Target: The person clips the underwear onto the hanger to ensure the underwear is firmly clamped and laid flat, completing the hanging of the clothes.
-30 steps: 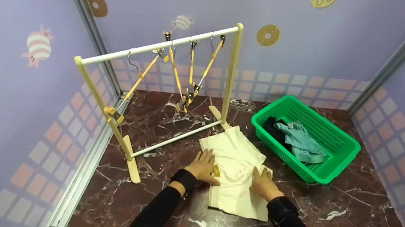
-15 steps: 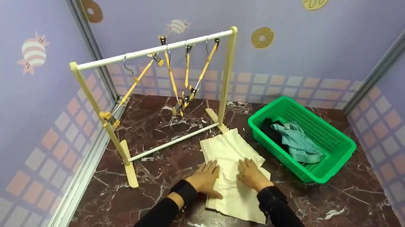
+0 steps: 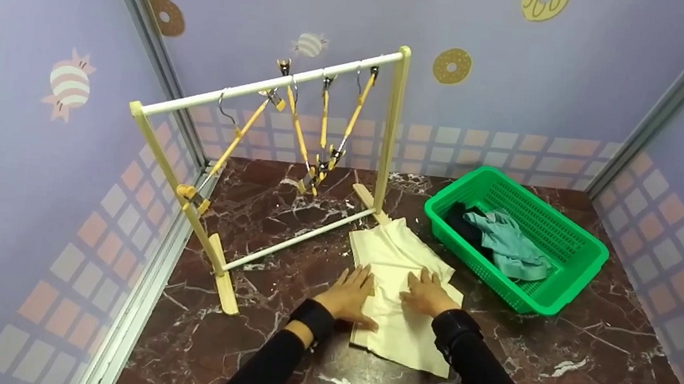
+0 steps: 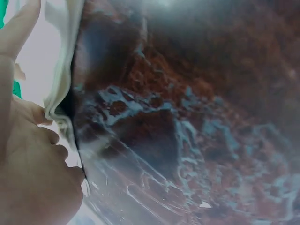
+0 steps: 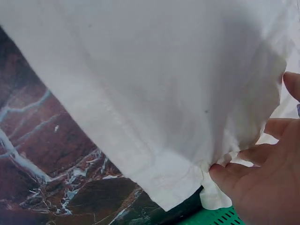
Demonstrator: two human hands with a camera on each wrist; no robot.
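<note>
You had both hands flat on the cream garment (image 3: pixel 399 287), which lay spread on the marble bench (image 3: pixel 551 379) just in front of the small clothes rack (image 3: pixel 270 146). Your left hand (image 3: pixel 351 295) rested on its left edge, fingers straight and slightly spread, pressing the cloth down. Your right hand (image 3: pixel 429 295) lay just beside it on the middle of the cloth, fingers likewise straight and lightly fanned (the right wrist view showed the fingertips (image 5: pixel 225 176) touching a hem). Neither hand pinched anything. Four wooden clip hangers (image 3: pixel 319 132) hung on the rack's white rail. The green basket (image 3: pixel 570 260) stood near the garment's right side, holding a teal cloth (image 3: pixel 511 241) and a dark one (image 3: pixel 460 220).
</note>
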